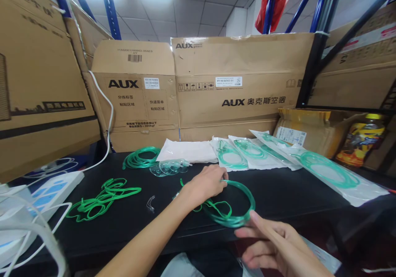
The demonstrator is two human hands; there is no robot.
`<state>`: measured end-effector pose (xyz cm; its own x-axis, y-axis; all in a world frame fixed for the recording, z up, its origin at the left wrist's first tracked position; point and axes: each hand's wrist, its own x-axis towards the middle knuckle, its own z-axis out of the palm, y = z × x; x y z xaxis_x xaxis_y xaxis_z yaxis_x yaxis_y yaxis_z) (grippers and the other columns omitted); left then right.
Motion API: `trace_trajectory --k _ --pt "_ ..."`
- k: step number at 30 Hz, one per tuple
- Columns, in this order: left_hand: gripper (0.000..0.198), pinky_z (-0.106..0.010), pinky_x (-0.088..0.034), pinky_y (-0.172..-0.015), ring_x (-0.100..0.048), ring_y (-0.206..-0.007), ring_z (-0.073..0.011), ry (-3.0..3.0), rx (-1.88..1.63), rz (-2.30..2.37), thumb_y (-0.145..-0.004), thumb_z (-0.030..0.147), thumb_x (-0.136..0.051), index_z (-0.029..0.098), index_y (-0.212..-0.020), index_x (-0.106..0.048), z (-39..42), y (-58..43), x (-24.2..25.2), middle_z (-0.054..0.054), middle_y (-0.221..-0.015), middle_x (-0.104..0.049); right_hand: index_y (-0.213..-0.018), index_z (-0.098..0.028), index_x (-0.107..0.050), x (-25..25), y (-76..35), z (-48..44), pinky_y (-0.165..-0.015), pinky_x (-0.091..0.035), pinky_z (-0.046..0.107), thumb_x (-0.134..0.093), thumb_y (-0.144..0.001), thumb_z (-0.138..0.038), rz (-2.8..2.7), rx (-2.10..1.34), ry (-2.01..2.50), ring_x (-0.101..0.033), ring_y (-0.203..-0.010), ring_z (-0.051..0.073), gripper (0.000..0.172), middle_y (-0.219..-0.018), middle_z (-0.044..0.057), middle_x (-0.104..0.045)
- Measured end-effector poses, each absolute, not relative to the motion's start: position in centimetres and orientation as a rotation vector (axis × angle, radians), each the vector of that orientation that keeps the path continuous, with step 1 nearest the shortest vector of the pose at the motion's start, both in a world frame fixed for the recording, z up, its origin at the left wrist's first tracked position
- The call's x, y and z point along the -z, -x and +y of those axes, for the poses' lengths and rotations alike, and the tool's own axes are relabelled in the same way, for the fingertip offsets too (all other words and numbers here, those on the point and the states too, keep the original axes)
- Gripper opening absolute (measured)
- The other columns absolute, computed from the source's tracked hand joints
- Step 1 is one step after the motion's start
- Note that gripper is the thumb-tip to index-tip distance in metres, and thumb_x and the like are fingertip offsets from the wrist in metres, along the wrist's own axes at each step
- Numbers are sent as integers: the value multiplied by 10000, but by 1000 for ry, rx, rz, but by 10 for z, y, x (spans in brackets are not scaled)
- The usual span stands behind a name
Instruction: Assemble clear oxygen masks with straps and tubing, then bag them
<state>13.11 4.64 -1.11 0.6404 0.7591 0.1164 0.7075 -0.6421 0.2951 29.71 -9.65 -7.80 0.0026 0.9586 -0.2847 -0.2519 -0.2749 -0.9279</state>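
A coil of green tubing [253, 198] lies near the front edge of the black table. At its upper left, my left hand [210, 181] has its fingers closed on the coil. My right hand [269, 240] is at the lower right, thumb against the coil's edge, the other fingers spread below it. A thin green strap [227, 208] crosses the inside of the coil and runs out under my left wrist. What lies beneath my left palm is hidden.
Green straps [107, 196], a small clear piece [150, 203], clear masks [170, 167] and another green coil [142, 158] lie to the left. Bagged tubing [329, 170] spans the back right. Power strips [49, 194] sit far left; a bottle [360, 141] stands far right.
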Motion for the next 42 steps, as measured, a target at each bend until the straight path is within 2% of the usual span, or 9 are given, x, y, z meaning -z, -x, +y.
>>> trace_trajectory --k 3,5,10,15,19,23,29,37,42 --pt "269 -358 -478 -966 -605 -1167 -270 -2597 -318 1187 -905 294 -574 264 -1143 -697 49 -128 8 -61 -1167 -692 -1079 -141 -745 69 -299 -94 -623 -656 313 -857 -707 -602 -834 -1461 1165 -750 -633 201 603 -1028 121 -753" --pt "314 -355 -485 -955 -623 -1137 -274 -2568 -317 1190 -879 285 -579 257 -1161 -715 52 -128 6 -66 -1143 -706 -1132 -164 -723 60 -299 -89 -572 -642 298 -876 -719 -540 -868 -1439 1133 -718 -598 174 579 -932 70 -726" --pt "259 -305 -509 -796 -693 -941 -251 -2474 -342 1198 -819 303 -608 224 -1008 -766 64 -129 4 -51 -1010 -757 -1004 -156 -710 35 -307 -68 -499 -564 257 -830 -797 -500 -1140 -1331 1057 -627 -633 152 419 -744 0 -593" --pt "228 -262 -471 -590 -694 -656 -186 -2337 -412 1212 -854 364 -591 189 -916 -723 78 -123 4 -26 -825 -779 -1015 -181 -670 22 -330 -38 -547 -520 248 -726 -914 -458 -1307 -1313 978 -627 -660 153 300 -734 1 -623" --pt "226 -261 -458 -605 -708 -759 -199 -2305 -580 1191 -897 379 -569 192 -910 -694 82 -115 1 -35 -915 -805 -984 -178 -671 19 -341 -16 -615 -526 251 -703 -930 -473 -1288 -1296 941 -643 -686 135 302 -923 52 -714" --pt "232 -270 -491 -657 -724 -752 -193 -2304 -790 1120 -944 398 -542 203 -979 -663 80 -108 -5 -36 -964 -805 -1058 -166 -715 20 -347 -4 -706 -524 242 -712 -921 -492 -1346 -1104 1030 -649 -805 146 354 -971 74 -743" --pt "297 -263 -542 -696 -751 -742 -174 -2300 -1024 1063 -1016 387 -451 214 -1183 -625 77 -103 -15 -50 -1059 -781 -1074 -195 -696 28 -337 5 -990 -548 413 -735 -903 -486 -1337 -1205 1018 -720 -1035 253 339 -1058 90 -771" --pt "335 -285 -502 -733 -704 -660 -188 -2409 -1182 1344 -1035 351 -408 206 -1154 -685 65 -72 -26 -38 -881 -765 -1132 -203 -595 -2 -290 29 -818 -659 461 -602 -1010 -353 -1225 -1319 900 -775 -757 243 193 -842 77 -769" --pt "350 -274 -475 -704 -697 -651 -201 -2294 -1283 1737 -1019 328 -405 204 -1134 -712 71 -21 -39 -51 -838 -766 -1092 -141 -602 -23 -236 64 -862 -648 409 -552 -1039 -282 -1307 -1485 824 -760 -767 190 159 -939 95 -745"
